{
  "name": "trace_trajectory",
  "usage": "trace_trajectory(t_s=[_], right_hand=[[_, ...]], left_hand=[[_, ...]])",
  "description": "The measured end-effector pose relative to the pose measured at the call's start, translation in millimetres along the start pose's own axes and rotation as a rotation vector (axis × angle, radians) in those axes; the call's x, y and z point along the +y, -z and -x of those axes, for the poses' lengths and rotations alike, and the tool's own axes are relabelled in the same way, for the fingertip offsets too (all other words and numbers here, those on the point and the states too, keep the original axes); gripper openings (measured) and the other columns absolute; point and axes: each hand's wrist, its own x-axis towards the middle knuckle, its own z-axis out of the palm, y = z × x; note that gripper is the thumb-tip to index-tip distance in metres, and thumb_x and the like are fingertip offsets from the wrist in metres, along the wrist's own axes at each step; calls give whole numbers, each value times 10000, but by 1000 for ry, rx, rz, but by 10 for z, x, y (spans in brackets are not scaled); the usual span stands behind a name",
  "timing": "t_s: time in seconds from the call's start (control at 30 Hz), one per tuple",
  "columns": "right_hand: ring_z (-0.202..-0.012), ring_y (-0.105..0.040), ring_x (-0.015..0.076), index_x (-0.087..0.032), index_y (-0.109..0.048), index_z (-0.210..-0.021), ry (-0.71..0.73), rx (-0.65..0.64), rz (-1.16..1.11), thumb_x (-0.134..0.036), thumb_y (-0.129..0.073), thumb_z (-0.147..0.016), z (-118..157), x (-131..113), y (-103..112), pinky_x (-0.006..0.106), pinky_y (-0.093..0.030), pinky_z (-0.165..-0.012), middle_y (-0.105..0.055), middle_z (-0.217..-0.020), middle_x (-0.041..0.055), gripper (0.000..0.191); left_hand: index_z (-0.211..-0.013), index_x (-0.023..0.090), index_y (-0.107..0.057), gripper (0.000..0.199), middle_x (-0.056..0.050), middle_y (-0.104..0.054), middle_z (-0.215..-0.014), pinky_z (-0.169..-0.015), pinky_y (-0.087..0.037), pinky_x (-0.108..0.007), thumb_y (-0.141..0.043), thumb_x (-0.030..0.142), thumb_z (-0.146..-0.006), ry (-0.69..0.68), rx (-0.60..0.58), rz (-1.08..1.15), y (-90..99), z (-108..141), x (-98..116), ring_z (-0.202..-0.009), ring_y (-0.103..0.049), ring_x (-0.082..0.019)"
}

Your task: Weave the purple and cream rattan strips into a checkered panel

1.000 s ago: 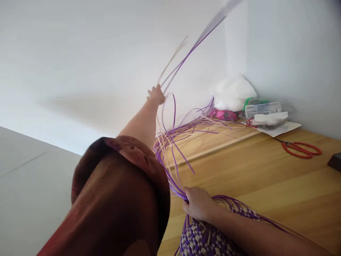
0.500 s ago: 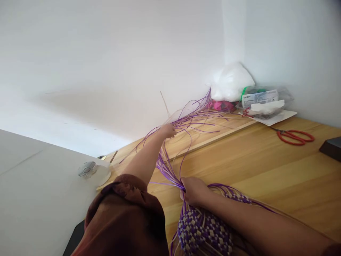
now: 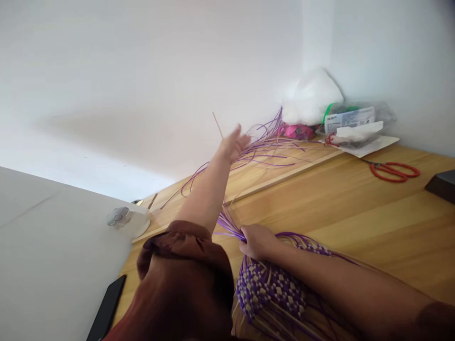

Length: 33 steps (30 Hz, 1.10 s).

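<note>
My left hand (image 3: 234, 146) reaches far out over a pile of loose purple and beige strands (image 3: 270, 144) by the wall. Its fingers are spread, and nothing shows in them. Nearer to me, my right hand (image 3: 258, 241) is closed around a bundle of purple and beige strands (image 3: 229, 225). These strands come from a woven piece (image 3: 270, 289) in a purple and beige checked pattern, which lies below and partly behind my right forearm. More loose strand ends trail from its lower side. My left forearm hides the bundle's far end.
Red-handled scissors (image 3: 394, 171) lie at the right, beside a dark box (image 3: 441, 185). Clear packages (image 3: 350, 119), a white bag (image 3: 313, 97) and a pink bundle (image 3: 298, 131) stand in the back corner. A black phone (image 3: 106, 308) and a clear container (image 3: 128, 221) are at the left.
My left hand has moved up and farther out, and its curled fingers have spread open. My right hand keeps its hold on the bundle. The view has shifted slightly.
</note>
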Motion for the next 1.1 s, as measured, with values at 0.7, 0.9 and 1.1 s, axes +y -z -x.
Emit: trace_trajectory(t_s=[0.7,0.9,1.1], right_hand=[[-794,-613,176,-165,-650,-939,24,209,-90,-344,-479,-844,-158,-294,257,237,-397,-679,-689,-870,56,265],[-946,-605,286,-126,-499,-1223,40,677,-60,-480,-437,-895,-434,-527,650,385,-447,-837,-658,-1031,132,486],[-1275,-434,368,-36,-381,-1376,49,500,73,-427,-551,-844,-38,-346,580,493,-342,-1069,-477,-1366,246,681]], left_hand=[[-778,166,-591,465,20,-556,-537,-405,-410,-212,-704,609,-694,519,-71,885,-386,3401,-1635,-383,-475,-81],[-732,181,-516,374,57,-523,-505,-327,-271,-174,-732,485,-697,257,398,369,-4,3131,-1752,-346,-385,-49],[-727,185,-524,336,35,-565,-499,-375,-375,-197,-668,488,-740,442,372,79,83,3107,-2241,-358,-489,-91]])
